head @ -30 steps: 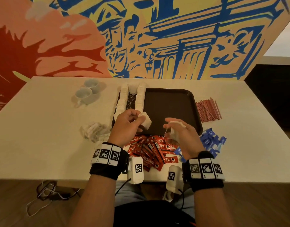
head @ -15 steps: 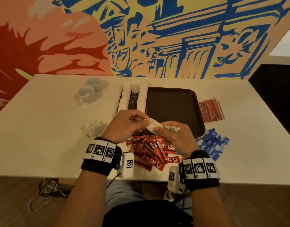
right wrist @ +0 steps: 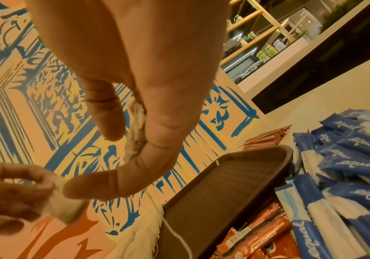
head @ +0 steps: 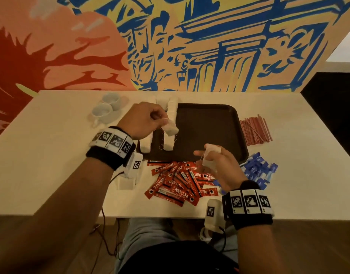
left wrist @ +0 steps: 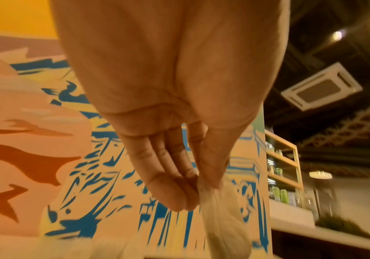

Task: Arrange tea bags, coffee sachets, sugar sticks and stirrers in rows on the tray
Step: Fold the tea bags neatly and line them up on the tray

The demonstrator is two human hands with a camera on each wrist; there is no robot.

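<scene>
The thin string could catch on the two white rows of tea bags (head: 169, 123) and pull them crooked. The left hand (head: 142, 120) pinches one tea bag (head: 171, 128), hanging below its fingertips over the tray (head: 207, 131). The right hand (head: 217, 165) pinches more tea bags (head: 208, 162) near the tray's front edge.

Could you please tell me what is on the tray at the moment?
Two rows of tea bags lie along the left side of the tray; the rest is bare. The left hand covers part of the left row.
</scene>
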